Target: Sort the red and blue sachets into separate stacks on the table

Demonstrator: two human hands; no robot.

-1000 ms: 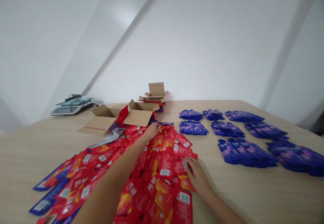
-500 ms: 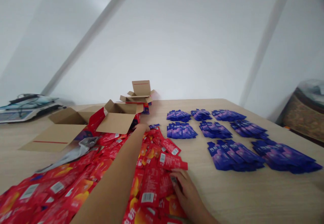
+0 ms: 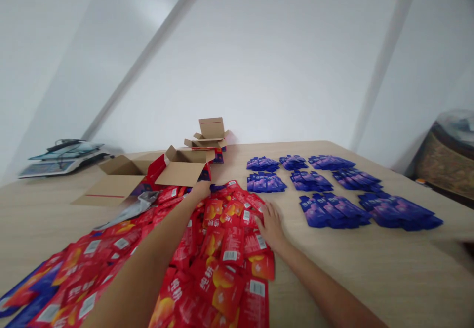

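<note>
The spread right hand (image 3: 272, 226) touches flat, shiny red pouches (image 3: 233, 243) heaped on the pale wooden bench (image 3: 374, 264) — maybe to stop them sliding — but how the left hand (image 3: 201, 189) grips, I can't tell

Hands (image 3: 272, 226) at red pouches (image 3: 232, 246), open cartons (image 3: 183, 173), blue pouch piles (image 3: 333, 210)

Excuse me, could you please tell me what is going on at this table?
A person has both hands at a heap of red pouches. The left hand is at the far end, near an open carton; what its fingers hold is hard to tell. The right hand rests along the heap's right edge. Farther right, purple-blue pouches lie in separate bunches on the table.
</note>
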